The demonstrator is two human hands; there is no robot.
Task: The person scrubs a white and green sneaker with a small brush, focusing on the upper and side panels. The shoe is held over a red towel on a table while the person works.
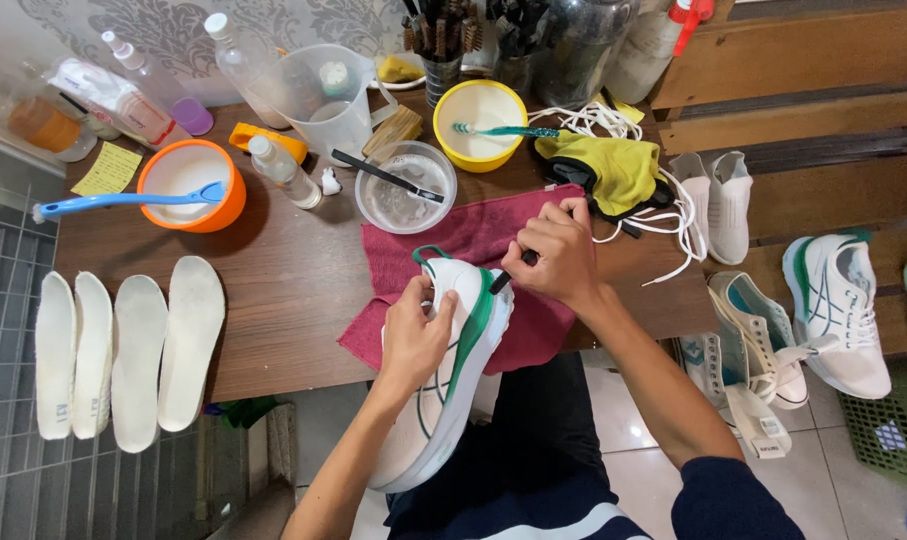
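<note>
My left hand [413,338] grips a white sneaker with green trim [460,345], holding it on its side over the table's front edge and a maroon towel [493,240]. My right hand [558,255] is closed on a small dark-handled brush [505,276] whose tip touches the shoe near its heel. The brush head is hidden by the shoe and my fingers.
On the brown table [283,270]: several white insoles [138,345] at left, an orange bowl [228,205] with a blue brush, a clear bowl [405,190], a yellow bowl [481,112], a yellow cloth [613,170], bottles and laces. More white sneakers [838,310] lie at right.
</note>
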